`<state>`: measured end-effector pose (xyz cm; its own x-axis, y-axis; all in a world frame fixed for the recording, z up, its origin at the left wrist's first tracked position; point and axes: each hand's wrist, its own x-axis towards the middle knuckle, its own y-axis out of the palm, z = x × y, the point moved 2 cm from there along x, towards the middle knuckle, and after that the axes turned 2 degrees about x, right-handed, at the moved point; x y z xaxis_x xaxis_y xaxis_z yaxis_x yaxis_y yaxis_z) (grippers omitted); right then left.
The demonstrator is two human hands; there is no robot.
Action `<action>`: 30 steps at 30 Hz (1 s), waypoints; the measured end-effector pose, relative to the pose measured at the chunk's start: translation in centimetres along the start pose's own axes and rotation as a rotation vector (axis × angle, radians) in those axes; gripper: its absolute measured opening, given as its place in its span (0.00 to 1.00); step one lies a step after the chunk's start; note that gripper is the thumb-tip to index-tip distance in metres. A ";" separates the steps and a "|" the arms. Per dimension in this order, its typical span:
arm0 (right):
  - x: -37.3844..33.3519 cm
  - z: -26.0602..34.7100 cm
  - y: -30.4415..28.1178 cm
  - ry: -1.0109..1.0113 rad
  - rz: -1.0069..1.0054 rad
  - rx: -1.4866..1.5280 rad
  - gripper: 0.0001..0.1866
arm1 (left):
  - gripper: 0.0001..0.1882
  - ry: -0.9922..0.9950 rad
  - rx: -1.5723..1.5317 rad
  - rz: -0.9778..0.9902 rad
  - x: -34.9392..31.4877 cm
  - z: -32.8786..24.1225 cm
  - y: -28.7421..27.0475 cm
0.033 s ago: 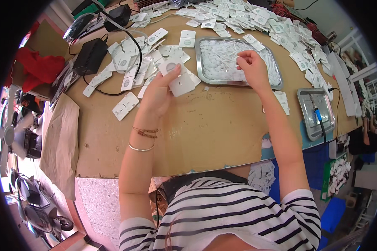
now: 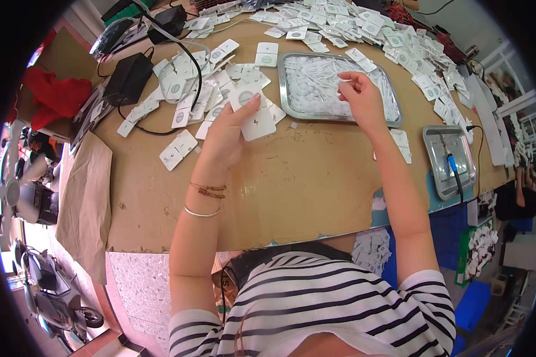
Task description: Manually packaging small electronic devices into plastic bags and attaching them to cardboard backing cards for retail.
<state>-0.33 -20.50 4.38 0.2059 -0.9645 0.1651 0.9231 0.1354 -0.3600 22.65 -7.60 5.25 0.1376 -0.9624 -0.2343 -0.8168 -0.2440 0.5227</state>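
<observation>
My left hand (image 2: pixel 225 126) is closed on a flat white plastic panel (image 2: pixel 257 124), thumb on top. The panel has rounded corners, a grey round mark and a small dark symbol. Over the metal tray (image 2: pixel 282 95) my right hand (image 2: pixel 361 95) is raised, its thumb and index finger pinched together. Whatever may be between those fingertips is too small to make out. Thin white sticks and small white pieces (image 2: pixel 315 80) fill the tray. Beyond my left hand lies a loose pile of similar white panels (image 2: pixel 220 89).
More white panels (image 2: pixel 369 27) are heaped along the table's far and right side. At right, a smaller metal tray (image 2: pixel 430 169) holds a blue-handled soldering iron (image 2: pixel 452 163). A black power box (image 2: pixel 128 78) and its cable lie at left. Brown paper (image 2: pixel 86 202) hangs off the left edge.
The panel in my left hand has tipped and shifted slightly, so its dark symbol shows more clearly. My right hand stays nearly in place above the tray.
</observation>
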 end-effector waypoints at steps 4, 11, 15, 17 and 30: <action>-4.2 3.1 -0.1 0.071 0.114 0.454 0.10 | 0.12 -0.054 0.078 0.121 -1.1 1.4 0.5; -12.2 5.2 6.2 0.182 0.356 0.846 0.08 | 0.19 -0.046 -0.342 0.120 -2.0 4.2 1.0; -11.4 4.6 6.2 0.078 0.153 0.751 0.07 | 0.21 0.006 -0.168 0.055 -2.7 3.2 0.7; -10.5 4.5 5.9 0.044 0.117 0.680 0.07 | 0.21 -0.165 0.061 0.168 -2.9 3.1 0.3; -11.9 5.4 5.5 -0.414 -0.038 0.012 0.06 | 0.19 0.117 0.193 0.211 -3.9 3.2 1.0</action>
<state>4.02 -7.03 5.45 0.2822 -0.7968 0.5342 0.9359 0.1064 -0.3358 19.50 -3.74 4.04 0.0075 -0.9993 -0.0356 -0.9238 -0.0206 0.3822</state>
